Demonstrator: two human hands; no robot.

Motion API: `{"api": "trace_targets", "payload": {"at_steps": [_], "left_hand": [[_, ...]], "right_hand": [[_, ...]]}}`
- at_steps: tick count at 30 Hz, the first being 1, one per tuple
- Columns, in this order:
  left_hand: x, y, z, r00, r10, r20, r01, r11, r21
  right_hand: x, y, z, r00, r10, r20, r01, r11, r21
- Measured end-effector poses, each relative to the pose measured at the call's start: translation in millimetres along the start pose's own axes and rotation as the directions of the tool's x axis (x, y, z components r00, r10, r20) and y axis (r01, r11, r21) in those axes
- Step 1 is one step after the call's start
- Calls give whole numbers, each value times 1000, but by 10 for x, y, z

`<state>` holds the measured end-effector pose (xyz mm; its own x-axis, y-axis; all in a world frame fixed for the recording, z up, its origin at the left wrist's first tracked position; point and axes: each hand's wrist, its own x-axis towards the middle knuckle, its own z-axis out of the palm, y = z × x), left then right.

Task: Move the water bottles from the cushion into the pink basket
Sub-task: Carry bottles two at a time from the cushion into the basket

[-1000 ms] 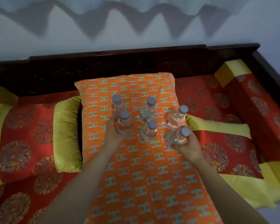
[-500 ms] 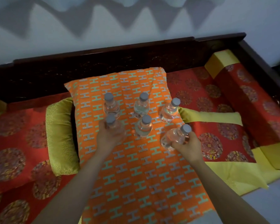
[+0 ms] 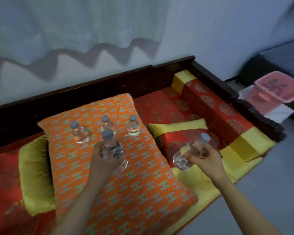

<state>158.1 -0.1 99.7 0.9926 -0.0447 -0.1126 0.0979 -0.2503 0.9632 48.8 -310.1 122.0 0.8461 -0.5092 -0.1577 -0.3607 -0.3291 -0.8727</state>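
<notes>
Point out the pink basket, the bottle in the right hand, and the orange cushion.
pink basket (image 3: 268, 97): head view, near wall under the rim.
bottle in the right hand (image 3: 188, 154): head view, clear body.
orange cushion (image 3: 143, 180): head view, bare patterned top.

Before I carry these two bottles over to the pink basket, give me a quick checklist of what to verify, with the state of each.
1. Left hand grip on the upright bottle: ok, fingers wrap its body.
2. Right hand grip on the tilted bottle: ok, held off the cushion.
3. Caps on both held bottles: ok, grey caps in place.
4. Pink basket in sight: ok, on the floor past the wooden frame.
5. Room in the basket: cannot tell, contents blurred.
6. Bottles left on the orange cushion: not ok, three remain standing.
</notes>
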Motion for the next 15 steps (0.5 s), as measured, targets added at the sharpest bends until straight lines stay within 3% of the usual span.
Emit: {"api": "trace_targets", "payload": {"at_steps": [8, 15], "left_hand": [[-774, 769, 1598, 971, 181, 153, -184, 983, 5], [-1348, 1154, 2969, 932, 189, 309, -194, 981, -15]], "right_hand": [[-468, 485, -1839, 974, 22, -224, 4, 993, 115], [-758, 821, -3190, 944, 6, -330, 37, 992, 124]]}}
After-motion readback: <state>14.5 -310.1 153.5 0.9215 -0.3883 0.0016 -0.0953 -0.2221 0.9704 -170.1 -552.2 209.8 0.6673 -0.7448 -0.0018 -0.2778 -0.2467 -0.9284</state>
